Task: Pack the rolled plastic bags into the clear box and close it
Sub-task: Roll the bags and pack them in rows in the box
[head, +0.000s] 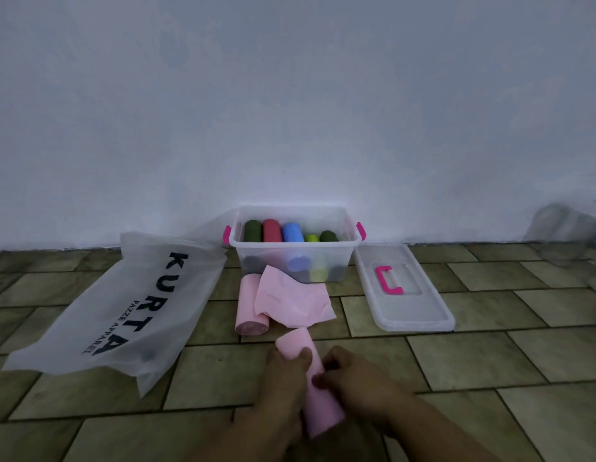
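A pink roll of plastic bags (318,398) lies on the tiled floor near me, held between both hands. My left hand (285,378) grips its left side with the thumb over the top. My right hand (353,378) pinches its right side. A second pink roll (248,306) lies farther away, with a loose pink sheet (295,296) unrolled from it. The clear box (291,250) stands open against the wall, with pink latches. It holds several rolls: dark green, red, blue, yellow-green and another dark green. Its clear lid (409,305) with a pink handle lies to the box's right.
A large translucent bag (120,311) printed with "KURTA" lies on the floor to the left. A white wall runs behind the box. A blurred translucent object (563,225) sits at the far right by the wall.
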The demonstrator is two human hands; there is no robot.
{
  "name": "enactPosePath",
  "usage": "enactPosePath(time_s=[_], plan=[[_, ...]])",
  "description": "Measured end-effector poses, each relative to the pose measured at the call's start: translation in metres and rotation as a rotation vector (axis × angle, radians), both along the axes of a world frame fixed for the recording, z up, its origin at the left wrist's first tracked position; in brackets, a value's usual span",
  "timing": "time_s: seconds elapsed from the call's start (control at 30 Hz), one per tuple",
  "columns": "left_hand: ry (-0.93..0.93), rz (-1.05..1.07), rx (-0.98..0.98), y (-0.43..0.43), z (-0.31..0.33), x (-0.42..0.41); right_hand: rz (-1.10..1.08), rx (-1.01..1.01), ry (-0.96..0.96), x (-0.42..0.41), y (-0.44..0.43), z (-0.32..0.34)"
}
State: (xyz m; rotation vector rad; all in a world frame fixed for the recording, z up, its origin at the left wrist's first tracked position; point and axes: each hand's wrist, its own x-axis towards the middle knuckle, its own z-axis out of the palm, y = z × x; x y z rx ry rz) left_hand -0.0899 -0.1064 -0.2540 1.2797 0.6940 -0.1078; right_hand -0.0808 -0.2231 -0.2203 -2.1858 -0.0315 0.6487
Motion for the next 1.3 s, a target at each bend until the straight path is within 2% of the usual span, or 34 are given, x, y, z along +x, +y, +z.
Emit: enactPosePath(time_s=[0.07, 0.13, 0.23, 0.33, 0.4, 0.47, 0.53, 0.57, 0.67, 0.77, 0.83, 0.93, 1.0, 1.07, 1.17, 1.27, 1.3], plan=[[-0.053, 0.015, -0.031, 0.005, 0.002, -0.006, -0.038, 0.083, 0.031, -0.002, -0.002, 0.001], [-0.128, -0.025, -0.014, 0.007, 0.011, -0.007, -0.071, 0.248, 0.103, 0.001, -0.005, 0.002], [-0.253, -0.202, 0.253, 0.013, 0.031, 0.004, -0.118, 0.572, 0.244, 0.016, -0.008, 0.006], [-0.335, -0.366, 0.494, 0.028, 0.057, 0.037, -0.110, 0.663, 0.162, 0.043, -0.009, 0.027], [-0.405, -0.424, 0.604, 0.045, 0.072, 0.069, -0.146, 0.661, 0.008, 0.073, -0.009, 0.045], [-0.382, -0.364, 0.880, 0.065, 0.082, 0.107, -0.199, 0.579, -0.208, 0.108, -0.004, 0.063], [-0.252, -0.305, 1.196, 0.085, 0.087, 0.141, -0.291, 0.442, -0.429, 0.145, 0.005, 0.080], [-0.172, -0.315, 1.264, 0.092, 0.086, 0.155, -0.354, 0.364, -0.516, 0.165, 0.010, 0.087], [-0.041, -0.391, 1.264, 0.099, 0.081, 0.177, -0.345, 0.069, -0.595, 0.215, 0.028, 0.095], [-0.046, -0.418, 1.278, 0.102, 0.071, 0.182, -0.130, -0.342, -0.419, 0.245, 0.047, 0.085], [-0.054, -0.433, 1.320, 0.104, 0.066, 0.182, 0.031, -0.498, -0.291, 0.250, 0.057, 0.083], [-0.055, -0.438, 1.335, 0.106, 0.063, 0.183, 0.079, -0.465, -0.118, 0.261, 0.063, 0.080], [-0.048, -0.437, 1.325, 0.105, 0.064, 0.183, 0.105, -0.528, -0.116, 0.265, 0.064, 0.075], [-0.046, -0.436, 1.326, 0.103, 0.065, 0.182, 0.183, -0.682, -0.176, 0.262, 0.065, 0.076], [-0.028, -0.438, 1.321, 0.102, 0.066, 0.182, 0.244, -0.752, -0.253, 0.253, 0.069, 0.082], [-0.063, -0.467, 1.279, 0.106, 0.072, 0.182, 0.146, -0.760, -0.350, 0.254, 0.066, 0.075], [-0.124, -0.453, 1.236, 0.109, 0.073, 0.177, 0.034, -0.673, -0.457, 0.252, 0.063, 0.071]])
